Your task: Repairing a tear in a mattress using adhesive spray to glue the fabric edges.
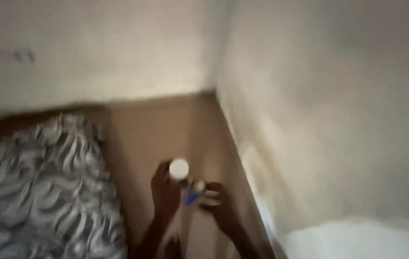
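Two hands' grip clamped on one white-capped bottle (pixel 185 184); left hand (pixel 165 192), right hand (pixel 219 204); blurred blue label.

A corner of a room in a home, likely a bedroom, seen blurred from above.

Two plain pale walls (pixel 310 96) are meeting at a corner, a bare tan floor (pixel 156 129) is running along their base, and a grey and white patterned cloth (pixel 41 187), like bedding, is lying at the left. A white edge (pixel 358 240) is showing at lower right.
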